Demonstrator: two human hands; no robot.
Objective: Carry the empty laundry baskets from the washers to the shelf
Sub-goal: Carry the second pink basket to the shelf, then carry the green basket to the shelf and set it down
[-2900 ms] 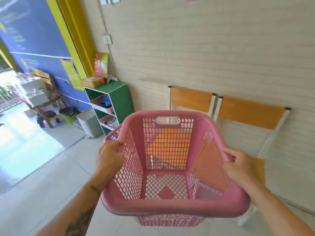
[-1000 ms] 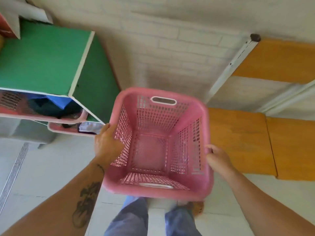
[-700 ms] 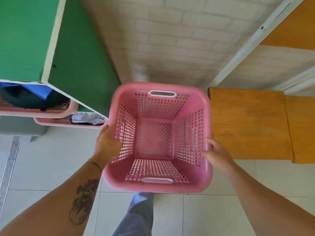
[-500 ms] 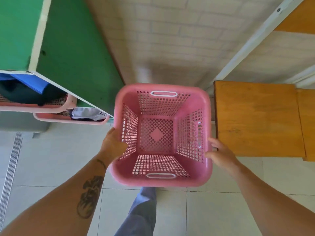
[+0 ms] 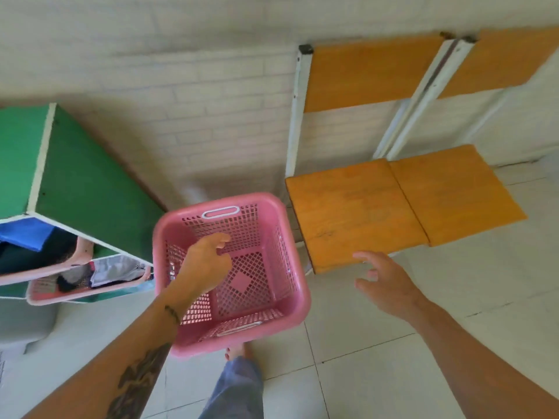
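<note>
The empty pink laundry basket (image 5: 266, 297) stands on the tiled floor, between the green shelf (image 5: 87, 189) on its left and the orange chairs on its right. My left hand (image 5: 205, 264) hovers above the basket's inside with loosely curled fingers and holds nothing. Right of the basket, my right hand (image 5: 384, 282) is spread with straight fingers, over the floor in front of the nearer chair seat, and is apart from the basket.
Two orange chairs (image 5: 357, 213) with white frames stand against the brick wall. The green shelf holds pink baskets (image 5: 78, 293) with clothes in them. A grey bin (image 5: 21, 325) sits at the left edge. My leg and foot (image 5: 236, 385) are just behind the basket.
Both hands have let go of the basket's sides. The basket now rests on the floor, and the hands have lifted away from it.
</note>
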